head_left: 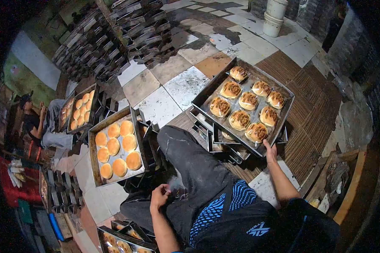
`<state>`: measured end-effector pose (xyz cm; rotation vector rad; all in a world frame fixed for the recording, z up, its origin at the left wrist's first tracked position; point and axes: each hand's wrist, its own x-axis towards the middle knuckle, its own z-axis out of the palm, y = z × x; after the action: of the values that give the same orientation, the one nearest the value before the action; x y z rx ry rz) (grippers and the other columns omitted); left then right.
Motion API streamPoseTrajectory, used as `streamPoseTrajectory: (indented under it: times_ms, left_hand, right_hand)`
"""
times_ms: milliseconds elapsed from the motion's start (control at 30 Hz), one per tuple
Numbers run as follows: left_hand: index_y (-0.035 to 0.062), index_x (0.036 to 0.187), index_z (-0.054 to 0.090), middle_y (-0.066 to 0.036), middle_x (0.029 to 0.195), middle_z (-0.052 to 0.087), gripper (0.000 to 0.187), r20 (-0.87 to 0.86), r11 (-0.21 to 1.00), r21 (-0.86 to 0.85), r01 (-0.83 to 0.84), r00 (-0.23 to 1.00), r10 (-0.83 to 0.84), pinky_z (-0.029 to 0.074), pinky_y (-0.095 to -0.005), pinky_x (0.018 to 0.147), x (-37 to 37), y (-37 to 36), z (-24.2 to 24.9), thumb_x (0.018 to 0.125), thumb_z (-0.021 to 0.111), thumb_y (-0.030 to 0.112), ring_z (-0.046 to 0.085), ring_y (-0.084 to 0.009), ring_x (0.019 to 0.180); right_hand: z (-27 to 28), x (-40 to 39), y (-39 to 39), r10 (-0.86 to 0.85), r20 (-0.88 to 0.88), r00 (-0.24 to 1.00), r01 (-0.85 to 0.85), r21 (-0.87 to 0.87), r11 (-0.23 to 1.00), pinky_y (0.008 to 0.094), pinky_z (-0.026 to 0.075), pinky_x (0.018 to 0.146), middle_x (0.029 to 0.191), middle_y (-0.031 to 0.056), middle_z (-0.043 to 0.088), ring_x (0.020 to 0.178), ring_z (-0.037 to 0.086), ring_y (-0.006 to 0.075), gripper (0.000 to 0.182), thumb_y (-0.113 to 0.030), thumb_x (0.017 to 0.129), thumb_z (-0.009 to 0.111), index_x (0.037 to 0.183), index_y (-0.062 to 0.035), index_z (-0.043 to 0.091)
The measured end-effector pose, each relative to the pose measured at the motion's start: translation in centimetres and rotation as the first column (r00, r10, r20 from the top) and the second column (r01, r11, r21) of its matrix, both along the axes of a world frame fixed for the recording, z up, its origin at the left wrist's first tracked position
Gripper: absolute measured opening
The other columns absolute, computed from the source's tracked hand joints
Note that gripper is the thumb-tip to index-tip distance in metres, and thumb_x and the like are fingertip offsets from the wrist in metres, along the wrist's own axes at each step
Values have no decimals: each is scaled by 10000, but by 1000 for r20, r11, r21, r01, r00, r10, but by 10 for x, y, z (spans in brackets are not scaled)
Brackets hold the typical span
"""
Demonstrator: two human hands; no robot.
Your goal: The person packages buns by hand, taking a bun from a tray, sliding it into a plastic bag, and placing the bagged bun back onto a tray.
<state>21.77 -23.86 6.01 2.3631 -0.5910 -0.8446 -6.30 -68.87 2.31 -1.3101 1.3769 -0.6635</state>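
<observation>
My right hand [271,152] grips the near corner of a metal baking tray [285,123], its thumb at the rim. In that tray sit several buns in clear wrapping with dark swirled topping, such as one bun [240,120]. The tray rests tilted on a stack of other trays [217,141]. My left hand [159,197] is held over my lap with curled fingers; what they hold, if anything, is too small to make out. Left of my knee, a second baking tray [92,162] holds several plain golden buns [113,146] without visible topping.
More trays with wrapped buns [124,246] stand at the bottom left. Another person [36,122] sits at the far left beside a tray of buns [81,110]. Tall stacks of trays [143,31] line the back. White buckets [273,23] stand on the tiled floor [185,86].
</observation>
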Motion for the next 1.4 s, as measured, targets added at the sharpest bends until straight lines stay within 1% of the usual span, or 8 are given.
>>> streamPoseTrajectory:
  times_ms: [533, 833, 867, 1033, 1133, 1267, 1333, 1400]
  left_hand:
    - [-6, 979, 684, -132, 837, 718, 156, -45, 992, -39, -120, 992, 118, 521, -320, 746, 0, 14, 18, 828, 688, 34, 697, -203, 784]
    - [1, 967, 698, -119, 869, 731, 135, -29, 984, -121, -128, 992, 125, 526, -334, 761, -18, 44, 9, 847, 680, 61, 706, -214, 814]
    - [1, 967, 698, -119, 869, 731, 135, -21, 984, -126, -123, 992, 121, 526, -334, 761, -21, 52, 5, 847, 680, 61, 706, -214, 814]
    - [6, 877, 711, -142, 761, 699, 143, 74, 997, -55, -50, 996, 54, 515, -351, 700, -28, 66, -17, 877, 691, 147, 678, -227, 698]
    - [-3, 870, 710, -189, 762, 690, 219, 282, 993, 38, -110, 955, 95, 518, -367, 708, -33, 69, -49, 891, 678, 213, 699, -285, 738]
    - [15, 867, 714, -130, 727, 679, 202, 10, 886, -221, -408, 907, 420, 505, -353, 658, -60, 57, 14, 888, 690, 215, 643, -260, 651]
    - [16, 874, 717, -131, 752, 682, 174, 162, 894, -318, -315, 911, 378, 506, -355, 668, -59, 66, -19, 872, 698, 189, 646, -270, 681]
    - [19, 900, 724, -133, 820, 686, 123, 343, 909, -395, -135, 896, 283, 504, -351, 686, -59, 62, -23, 830, 714, 120, 649, -279, 745]
  right_hand:
    - [-29, 3, -1, -190, 537, 822, -22, 364, 931, 403, 475, 958, 1236, 69, 631, 1073, 610, 274, 669, -573, 799, 636, 1274, -108, 565]
    - [-82, 13, -40, -175, 492, 853, 9, 322, 947, 413, 273, 1092, 1262, 76, 567, 1179, 496, 254, 587, -531, 769, 655, 1198, -134, 595]
    - [-14, 35, -3, -365, -17, 931, 361, 197, 912, 458, 484, 882, 1029, 62, 665, 926, 625, 278, 478, -433, 739, 663, 1110, -137, 605]
    - [-51, 23, -47, -107, 510, 854, -143, 427, 893, 524, 323, 1085, 1562, 174, 275, 1414, 303, 347, 625, -308, 709, 696, 1279, -92, 559]
    - [1, 68, -5, -530, -168, 831, 463, -319, 827, 513, 217, 1146, 1496, 203, 336, 1418, 227, 409, 838, -221, 747, 715, 1467, -78, 311]
    - [56, 122, 82, 154, 30, 988, -42, -897, 440, 444, 379, 1023, 1279, 184, 541, 1197, 496, 347, 509, -133, 791, 678, 1274, -42, 544]
    - [106, 158, 177, 703, 84, 706, -471, -685, 556, 363, 507, 828, 930, 132, 686, 903, 655, 269, 259, -90, 801, 627, 1045, -32, 691]
    - [99, 189, 238, 984, -86, 153, -682, -731, 42, 337, 541, 777, 975, 116, 707, 847, 684, 246, 264, -82, 835, 647, 1095, -50, 679]
